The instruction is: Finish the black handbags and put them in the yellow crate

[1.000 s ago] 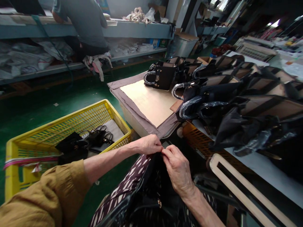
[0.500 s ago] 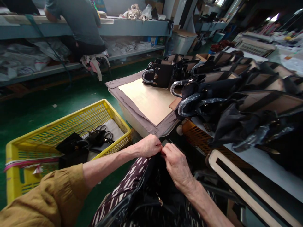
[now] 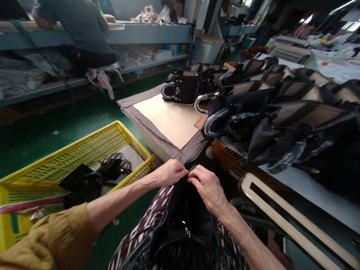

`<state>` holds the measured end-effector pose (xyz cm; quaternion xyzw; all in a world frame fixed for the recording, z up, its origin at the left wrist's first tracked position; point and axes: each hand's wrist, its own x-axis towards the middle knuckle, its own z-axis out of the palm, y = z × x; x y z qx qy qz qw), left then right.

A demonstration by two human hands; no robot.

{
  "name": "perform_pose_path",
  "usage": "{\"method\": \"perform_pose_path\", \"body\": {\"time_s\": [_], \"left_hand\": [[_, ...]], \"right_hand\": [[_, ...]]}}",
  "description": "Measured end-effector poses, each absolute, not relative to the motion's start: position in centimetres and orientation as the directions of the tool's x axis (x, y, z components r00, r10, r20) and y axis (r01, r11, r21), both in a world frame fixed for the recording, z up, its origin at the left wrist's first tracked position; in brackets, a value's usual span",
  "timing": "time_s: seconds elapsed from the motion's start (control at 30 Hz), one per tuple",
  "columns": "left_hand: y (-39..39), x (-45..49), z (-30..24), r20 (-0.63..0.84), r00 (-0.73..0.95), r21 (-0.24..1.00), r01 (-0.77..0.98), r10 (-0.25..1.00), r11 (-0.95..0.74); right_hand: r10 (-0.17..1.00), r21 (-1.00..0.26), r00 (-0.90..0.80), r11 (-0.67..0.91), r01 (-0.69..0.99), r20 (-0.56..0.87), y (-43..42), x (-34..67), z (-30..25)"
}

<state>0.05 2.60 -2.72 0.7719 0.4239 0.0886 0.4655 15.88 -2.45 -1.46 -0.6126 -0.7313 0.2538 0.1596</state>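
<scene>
A black handbag with gold-coloured metal fittings lies across my lap, over the patterned trousers. At its far edge my left hand is closed in a pinch on the bag. Close beside it on the right, my right hand also pinches the same edge, thumb and fingers pressed together. Only a small gap parts the two hands. Whatever small part lies between the fingertips is hidden.
On the left stands a yellow crate with several small black bags inside. Ahead is a cloth-covered stand; many black handbags crowd the table at right. A pale slotted board juts in at right. Another person works at the far bench.
The view has turned slightly to the right, so the surroundings sit further left. My hands have moved slightly apart along the bag's edge, both still pinching it.
</scene>
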Motion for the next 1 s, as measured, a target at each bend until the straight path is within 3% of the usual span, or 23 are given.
{"method": "perform_pose_path", "body": {"time_s": [0.23,0.57,0.8,0.9,1.0], "left_hand": [[2.5,-0.2,-2.8,-0.232,0.608,0.796,0.568,0.76,-0.211],[2.3,-0.1,-0.7,-0.378,0.617,0.795,0.599,0.69,-0.1],[1.7,-0.2,0.3,-0.424,0.605,0.727,0.671,0.674,-0.145],[1.6,-0.3,0.1,-0.456,0.6,0.73,0.675,0.657,-0.109],[1.7,-0.6,-0.2,-0.476,0.587,0.75,0.66,0.655,-0.046]], "right_hand": [[0.986,-0.486,-0.142,0.085,0.87,-0.082,-2.6,15.3,-1.5],[0.99,-0.491,-0.13,0.088,0.867,-0.051,-2.5,15.6,-1.0],[0.989,-0.471,-0.147,0.134,0.872,0.008,-2.3,16.1,-1.2],[0.987,-0.527,-0.161,0.131,0.84,-0.012,-2.5,16.8,-1.6],[0.971,-0.673,-0.171,0.016,0.739,-0.165,-2.7,17.4,-1.5]]}}
